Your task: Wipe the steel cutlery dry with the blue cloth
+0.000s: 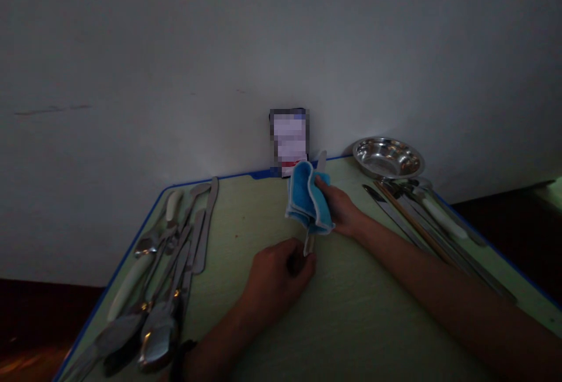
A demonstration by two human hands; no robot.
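My left hand [274, 273] is closed around the handle of a table knife [311, 242], which points away from me over the pale green table [351, 323]. The knife's blade tip [322, 159] sticks out beyond a folded blue cloth [306, 199]. My right hand [340, 209] pinches that cloth around the blade. Most of the blade is hidden inside the cloth.
Several spoons and knives [171, 276] lie in a heap at the table's left edge. More cutlery and wooden chopsticks [421, 218] lie at the right, by a steel bowl [388, 157]. A small blurred card [288, 142] leans against the white wall behind.
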